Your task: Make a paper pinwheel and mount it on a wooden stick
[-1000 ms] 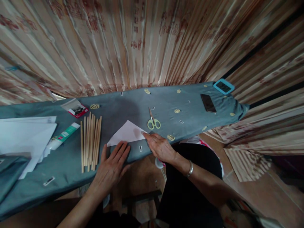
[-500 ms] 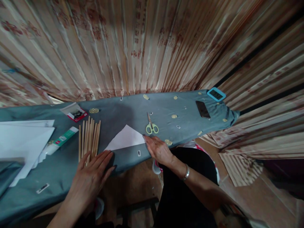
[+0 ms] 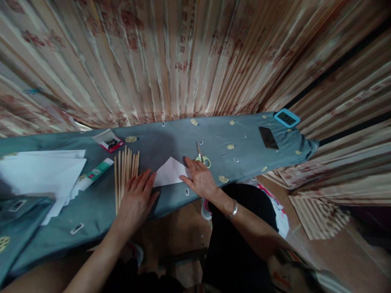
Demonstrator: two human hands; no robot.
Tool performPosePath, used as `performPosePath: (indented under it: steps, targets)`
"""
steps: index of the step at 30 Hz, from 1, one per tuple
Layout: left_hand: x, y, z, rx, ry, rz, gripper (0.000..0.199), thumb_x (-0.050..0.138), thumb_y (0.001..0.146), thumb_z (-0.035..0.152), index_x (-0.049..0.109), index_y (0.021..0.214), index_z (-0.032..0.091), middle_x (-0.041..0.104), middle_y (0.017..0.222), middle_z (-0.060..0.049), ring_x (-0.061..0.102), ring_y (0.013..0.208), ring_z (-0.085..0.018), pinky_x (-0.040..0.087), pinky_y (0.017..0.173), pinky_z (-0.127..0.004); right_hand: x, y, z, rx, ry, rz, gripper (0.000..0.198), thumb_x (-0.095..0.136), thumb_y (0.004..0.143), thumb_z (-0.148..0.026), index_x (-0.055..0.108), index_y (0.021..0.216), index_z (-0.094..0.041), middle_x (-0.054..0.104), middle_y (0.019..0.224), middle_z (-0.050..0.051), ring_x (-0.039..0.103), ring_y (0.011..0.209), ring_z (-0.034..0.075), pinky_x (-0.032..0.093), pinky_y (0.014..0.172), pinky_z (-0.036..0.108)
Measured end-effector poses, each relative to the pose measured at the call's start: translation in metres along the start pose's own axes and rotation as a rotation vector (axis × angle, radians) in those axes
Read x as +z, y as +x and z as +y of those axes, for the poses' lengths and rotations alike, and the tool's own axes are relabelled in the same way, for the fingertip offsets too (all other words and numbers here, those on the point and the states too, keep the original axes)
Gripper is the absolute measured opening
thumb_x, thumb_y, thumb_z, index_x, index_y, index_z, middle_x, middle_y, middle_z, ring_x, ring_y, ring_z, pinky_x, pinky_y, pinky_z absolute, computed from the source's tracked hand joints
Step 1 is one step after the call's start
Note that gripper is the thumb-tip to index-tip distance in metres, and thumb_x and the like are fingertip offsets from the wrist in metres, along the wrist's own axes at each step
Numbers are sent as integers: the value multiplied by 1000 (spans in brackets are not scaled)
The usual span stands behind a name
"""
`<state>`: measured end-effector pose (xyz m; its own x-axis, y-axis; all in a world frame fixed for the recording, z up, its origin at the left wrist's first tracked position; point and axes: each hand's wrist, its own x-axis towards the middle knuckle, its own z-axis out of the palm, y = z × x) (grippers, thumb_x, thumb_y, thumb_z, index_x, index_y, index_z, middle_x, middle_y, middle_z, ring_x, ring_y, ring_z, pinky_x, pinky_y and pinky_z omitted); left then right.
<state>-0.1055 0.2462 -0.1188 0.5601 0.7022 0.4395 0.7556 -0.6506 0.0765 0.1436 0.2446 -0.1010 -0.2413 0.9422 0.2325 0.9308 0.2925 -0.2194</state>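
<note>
A folded white sheet of paper (image 3: 170,173) lies on the cloth with its peak pointing away from me. My left hand (image 3: 136,200) rests at its left corner, fingers stretched out and partly over the near ends of several wooden sticks (image 3: 124,162). At the paper's right corner lies my right hand (image 3: 202,179), open, thumb on the sheet and fingers reaching up beside its right slope. Just beyond those fingers is a pair of scissors (image 3: 207,161) with light green handles, its lower part partly covered by the hand.
White paper sheets (image 3: 45,175) are stacked at the left, beside a green and white box (image 3: 97,173). A small red and white box (image 3: 108,141) stands behind the sticks. A phone (image 3: 269,138) and a blue-framed device (image 3: 286,118) lie far right. Curtains (image 3: 171,61) hang behind the table.
My right hand has slid up and left over the paper's right corner, now covering part of the scissors' handles. My left hand covers more of the left corner. The view has shifted slightly.
</note>
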Motion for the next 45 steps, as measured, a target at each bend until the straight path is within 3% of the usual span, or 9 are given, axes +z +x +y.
performPosePath:
  steps: [5, 13, 24, 31, 36, 45]
  targets:
    - [3, 1, -1, -76, -53, -96, 47, 47, 97, 32, 48, 137, 8, 60, 136, -22, 58, 118, -36, 48, 98, -52, 4, 1, -1, -4, 43, 15, 64, 56, 94, -42, 43, 145, -6, 68, 118, 21, 60, 107, 35, 50, 97, 51]
    - [5, 3, -2, -85, -175, -45, 46, 53, 93, 26, 49, 136, 8, 67, 120, -19, 60, 108, -34, 52, 96, -51, 6, 1, -1, 0, 141, 46, 58, 60, 92, -33, 47, 142, -7, 71, 110, 18, 62, 102, 34, 53, 93, 49]
    - [4, 8, 0, -84, -152, 6, 46, 55, 92, 20, 50, 135, 6, 68, 110, -18, 60, 100, -33, 55, 88, -48, 6, 1, 5, 25, 319, 110, 49, 65, 86, -24, 56, 133, -13, 71, 118, 14, 63, 106, 30, 53, 95, 46]
    - [0, 13, 2, -60, -136, 50, 51, 54, 92, 18, 43, 140, 8, 68, 107, -16, 60, 97, -31, 55, 86, -46, -6, 4, 0, 128, 445, 109, 45, 65, 85, -22, 60, 129, -18, 73, 93, 5, 66, 93, 23, 54, 89, 39]
    - [0, 13, 1, -56, -160, 55, 58, 54, 91, 17, 35, 146, 9, 68, 109, -16, 60, 99, -31, 55, 87, -46, -12, 4, -1, 153, 532, 114, 29, 66, 85, -22, 68, 114, -20, 72, 82, 1, 66, 80, 17, 53, 83, 32]
    - [-4, 15, 1, -233, -357, 55, 52, 53, 91, 20, 42, 141, 17, 69, 100, -7, 63, 95, -25, 54, 89, -42, -16, 3, 2, 195, 589, 129, 20, 69, 84, -24, 71, 103, -21, 74, 81, 1, 68, 76, 15, 55, 78, 29]
